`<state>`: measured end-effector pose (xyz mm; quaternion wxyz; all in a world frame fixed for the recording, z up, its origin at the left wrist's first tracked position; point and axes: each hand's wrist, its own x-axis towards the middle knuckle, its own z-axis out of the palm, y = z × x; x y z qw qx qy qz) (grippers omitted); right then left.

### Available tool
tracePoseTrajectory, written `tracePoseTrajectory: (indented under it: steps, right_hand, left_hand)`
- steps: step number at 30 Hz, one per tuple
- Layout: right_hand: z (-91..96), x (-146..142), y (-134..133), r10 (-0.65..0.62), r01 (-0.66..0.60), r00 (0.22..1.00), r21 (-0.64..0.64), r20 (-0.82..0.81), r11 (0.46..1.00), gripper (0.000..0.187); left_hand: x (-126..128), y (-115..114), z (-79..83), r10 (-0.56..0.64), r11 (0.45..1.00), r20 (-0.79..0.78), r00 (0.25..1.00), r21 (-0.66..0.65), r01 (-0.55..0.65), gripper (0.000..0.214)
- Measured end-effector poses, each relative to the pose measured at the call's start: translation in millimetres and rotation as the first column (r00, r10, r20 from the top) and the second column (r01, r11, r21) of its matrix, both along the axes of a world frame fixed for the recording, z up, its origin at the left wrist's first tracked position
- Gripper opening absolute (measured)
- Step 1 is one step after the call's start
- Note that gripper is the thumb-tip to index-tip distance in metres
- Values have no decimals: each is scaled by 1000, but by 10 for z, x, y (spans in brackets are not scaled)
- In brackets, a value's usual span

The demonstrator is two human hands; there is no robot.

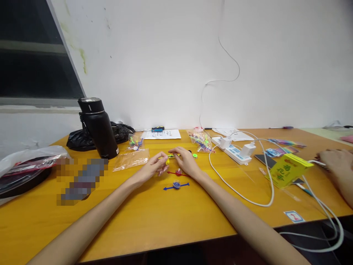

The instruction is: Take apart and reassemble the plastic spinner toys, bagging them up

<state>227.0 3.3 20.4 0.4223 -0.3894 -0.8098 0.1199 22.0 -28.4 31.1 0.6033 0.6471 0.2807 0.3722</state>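
My left hand (154, 165) is closed, with a small yellow plastic piece (167, 161) between its fingertips. Just across from it, my right hand (186, 161) rests low over the table with fingers stretched and slightly apart. A yellow-green arrow spinner (173, 156) lies by its fingertips; whether they touch it I cannot tell. Nearer to me lies a red arrow spinner (178, 172), partly beside the right wrist. Below that is a blue arrow spinner (176, 186), pointing left. A small green disc (195, 155) sits behind the right hand.
Bags of coloured plastic parts (135, 142) (202, 140) lie behind my hands, beside a flat clear bag (131, 160). A black bottle (98, 129) stands left. At right are a power strip (234, 151), looping white cables, a yellow box (288, 170) and another person's hand (335, 165).
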Motion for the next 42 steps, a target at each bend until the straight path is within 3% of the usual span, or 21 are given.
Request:
tracePoseTrajectory:
  steps: [3,6,13,17,22,25,29,36,42]
  right_hand:
    - [132,-42,-152,70,-69,993,14,-90,998,25]
    - [232,-94,-295,150,-150,987,7,-65,989,27]
    - [195,-150,-331,155,-155,988,3,-29,988,28]
    - [199,-85,-267,50,-50,992,6,-120,999,27]
    - [222,116,-101,-110,122,979,60,-174,991,25]
    - [154,276,41,-272,279,959,106,-74,954,23]
    - [6,434,175,-444,425,879,136,176,895,20]
    - [-129,458,221,-545,480,730,258,413,838,20]
    - [-179,459,252,-549,484,718,260,428,836,21]
  left_hand:
    - [-7,43,-30,89,995,58,994,-49,-87,40]
    - [-17,75,-58,142,989,63,988,-59,-139,44]
    - [-14,87,-90,97,995,40,995,-43,-95,47]
    - [-1,105,-86,110,993,42,993,-45,-108,45]
    - [-2,98,-86,136,990,-56,989,56,-133,38]
    - [-7,71,-88,119,988,-130,984,111,-105,32]
    - [-18,30,-77,126,975,-189,974,202,-87,28]
    - [-31,-7,-79,252,857,-355,900,513,-38,20]
    - [-23,-59,-64,251,771,-354,901,636,35,19]
